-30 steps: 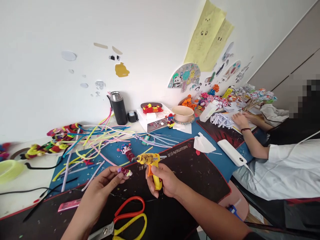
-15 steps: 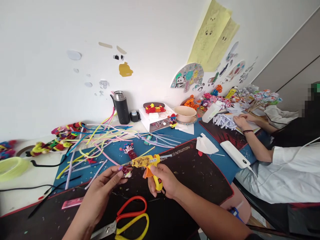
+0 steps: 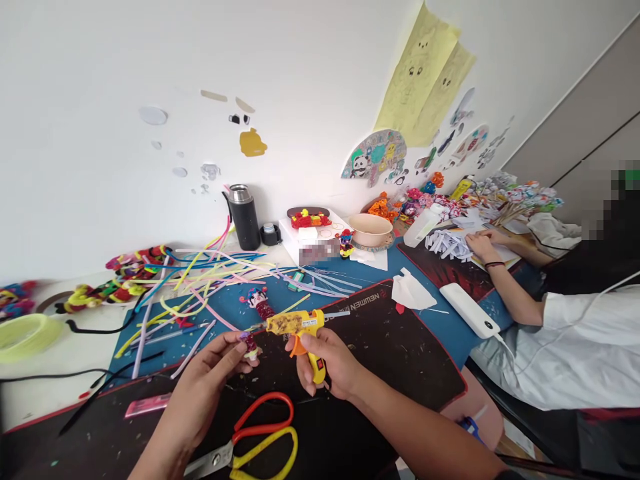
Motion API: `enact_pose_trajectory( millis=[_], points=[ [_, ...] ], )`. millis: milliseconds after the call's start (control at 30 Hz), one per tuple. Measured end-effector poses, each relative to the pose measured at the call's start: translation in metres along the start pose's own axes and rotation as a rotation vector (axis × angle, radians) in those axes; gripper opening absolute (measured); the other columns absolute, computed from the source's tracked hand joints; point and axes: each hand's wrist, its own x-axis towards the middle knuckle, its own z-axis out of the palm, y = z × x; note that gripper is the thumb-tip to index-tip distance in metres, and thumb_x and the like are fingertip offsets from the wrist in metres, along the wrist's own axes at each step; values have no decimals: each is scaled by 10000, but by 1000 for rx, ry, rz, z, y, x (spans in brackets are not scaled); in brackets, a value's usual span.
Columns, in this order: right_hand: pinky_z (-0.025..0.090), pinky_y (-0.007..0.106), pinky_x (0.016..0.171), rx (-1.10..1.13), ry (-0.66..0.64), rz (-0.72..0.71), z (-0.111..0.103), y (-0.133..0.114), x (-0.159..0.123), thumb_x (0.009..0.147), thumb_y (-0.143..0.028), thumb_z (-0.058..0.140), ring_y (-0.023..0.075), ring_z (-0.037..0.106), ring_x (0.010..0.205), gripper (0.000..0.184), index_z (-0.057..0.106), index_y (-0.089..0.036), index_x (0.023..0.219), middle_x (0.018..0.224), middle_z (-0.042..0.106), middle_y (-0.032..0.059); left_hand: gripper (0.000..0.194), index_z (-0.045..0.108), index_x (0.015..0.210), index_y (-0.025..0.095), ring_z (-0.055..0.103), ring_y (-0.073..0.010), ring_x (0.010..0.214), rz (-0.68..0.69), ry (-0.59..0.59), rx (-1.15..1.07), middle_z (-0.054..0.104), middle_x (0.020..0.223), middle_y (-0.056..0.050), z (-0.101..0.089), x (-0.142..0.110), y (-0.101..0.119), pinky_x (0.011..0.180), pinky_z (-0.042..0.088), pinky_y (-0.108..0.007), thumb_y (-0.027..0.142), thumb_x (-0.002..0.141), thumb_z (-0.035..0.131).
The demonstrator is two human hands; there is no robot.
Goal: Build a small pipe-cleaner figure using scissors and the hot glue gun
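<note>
My left hand (image 3: 213, 370) pinches a small dark red and white pipe-cleaner piece (image 3: 250, 347) with its fingertips. Wrapped round the handle of a yellow hot glue gun (image 3: 295, 323) is my right hand (image 3: 327, 363), with fingers by the orange trigger. The gun's nozzle points left, close above the small piece; a clear glue stick (image 3: 337, 313) juts from its back. Just behind lies a pipe-cleaner doll (image 3: 260, 302) with a dark red body and a white face. Scissors (image 3: 265, 443) with one red and one yellow handle loop rest on the black mat (image 3: 380, 380) in front.
Loose pipe cleaners (image 3: 200, 273) spread over the blue surface. Behind them stand a black thermos (image 3: 244, 217) and a beige bowl (image 3: 370, 229). At the right, a co-worker's hands (image 3: 483, 245) are at paper strips (image 3: 447, 245), near a white power bank (image 3: 469, 310).
The glue gun has shifted slightly right, so its nozzle is a little farther from the small piece. My left hand has tilted the piece more upright.
</note>
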Motion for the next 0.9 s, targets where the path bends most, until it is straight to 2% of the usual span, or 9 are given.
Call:
enact_pose_trajectory(
  millis=[167,400,600,700,800,900],
  points=[
    [266,204,350,74,-29,-3,0,2,-2,909,-662,811,122,518,352,543,734,-128,972,469,547,-55,510,803,949,226,680,-195,723,54,-7,84,757,810,-10,-5,1,-5,733,577,-310,653,713,951],
    [270,200,333,89,-85,9,-3,9,-3,954,-654,774,120,541,360,578,759,-99,1116,526,629,-28,554,806,922,238,646,-197,710,103,10,218,747,849,-13,-3,1,-1,739,578,-332,738,702,899],
    [217,217,327,229,-153,24,0,17,-3,961,-727,731,108,468,335,582,728,-145,984,487,549,-62,514,808,955,247,655,-202,727,114,11,238,743,856,-12,-5,-1,-3,756,583,-332,714,752,878],
    [219,226,326,281,-214,57,2,17,-4,954,-752,722,105,436,331,594,721,-159,1000,497,551,-67,503,804,960,247,652,-197,734,120,0,236,741,873,-11,-6,0,-5,761,584,-328,708,770,870],
    [216,225,331,245,-241,85,4,15,-4,962,-743,713,99,427,325,603,731,-145,1038,509,567,-63,511,805,981,240,661,-203,746,124,-15,242,754,902,-20,-7,2,-6,758,586,-333,702,772,870],
    [243,223,347,117,-191,86,7,12,-4,961,-696,746,100,444,332,581,740,-118,1025,495,563,-60,565,807,1010,233,668,-210,736,130,-12,257,768,894,-27,-8,2,-5,743,579,-337,733,753,863]
  ],
)
